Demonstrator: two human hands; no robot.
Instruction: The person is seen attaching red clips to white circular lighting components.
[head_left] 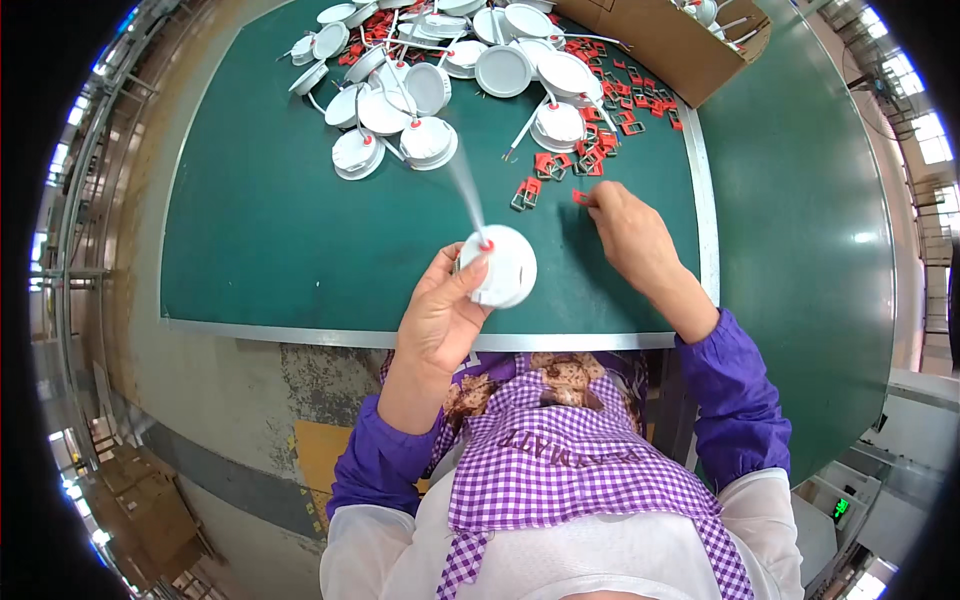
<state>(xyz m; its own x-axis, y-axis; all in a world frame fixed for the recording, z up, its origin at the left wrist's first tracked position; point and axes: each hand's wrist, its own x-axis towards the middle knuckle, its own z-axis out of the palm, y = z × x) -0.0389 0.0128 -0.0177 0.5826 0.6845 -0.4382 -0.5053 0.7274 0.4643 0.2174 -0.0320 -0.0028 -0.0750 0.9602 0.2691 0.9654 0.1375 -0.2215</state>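
My left hand [438,312] is closed around a white round lamp housing [514,266] above the near part of the green table. A white cable, blurred by motion, rises from a red grommet on that housing. Off to the right, my right hand [636,238] pinches a small red clip [581,197] between thumb and fingertips, just over the table. Close beyond it lie several loose red clips with metal wire parts [526,193]. The two hands are apart, and the clip does not touch the housing.
A heap of white round lamps [503,72] with cables covers the far side of the green table [270,240], with more red clips [630,98] among them. A cardboard box [650,35] holding white parts stands at the far right. Another green surface [800,250] adjoins on the right.
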